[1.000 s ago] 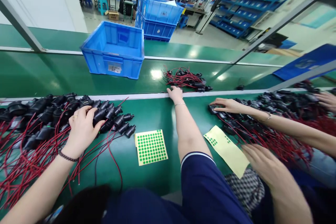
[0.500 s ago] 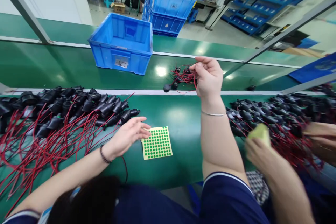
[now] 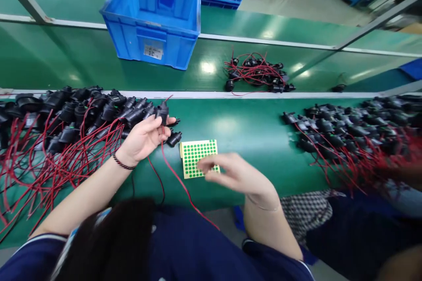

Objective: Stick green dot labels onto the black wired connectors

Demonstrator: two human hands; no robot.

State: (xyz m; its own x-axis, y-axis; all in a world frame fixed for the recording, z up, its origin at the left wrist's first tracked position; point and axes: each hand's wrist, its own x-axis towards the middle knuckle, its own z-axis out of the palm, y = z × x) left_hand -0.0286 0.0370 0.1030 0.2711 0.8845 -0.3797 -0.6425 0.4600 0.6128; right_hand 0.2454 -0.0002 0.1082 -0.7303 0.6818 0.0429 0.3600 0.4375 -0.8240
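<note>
Black plastic cylinder-like parts with stubby ends (image 3: 72,112) lie heaped along the left of the frame, their thin red wires (image 3: 33,180) spilling toward the lower left corner. Above and right of that heap, in the upper left-centre, stands an open blue plastic crate with a white label (image 3: 127,41). Just left of the frame's centre is the left hand (image 3: 145,138), its thumb and fingers closed around a single black plastic part with a narrow stub end (image 3: 161,112). This held part has its long axis running roughly up and down the frame, leaning slightly right, its narrow end toward the top edge; its red wire (image 3: 180,180) leaves from below and trails to the lower centre. A loose black part (image 3: 174,139) lies just beside the hand, tilted to the upper right. Near the centre is a pale yellow paper sheet with rows of round green dots (image 3: 195,154). Over its lower right part is the right hand (image 3: 235,171), thumb and fingers partly open with a gap between; blur hides whether anything sits on the fingertips. Farther right, a tangled red-wired cluster (image 3: 255,72) lies upper right of centre, and another black heap (image 3: 329,129) fills the right side.
</note>
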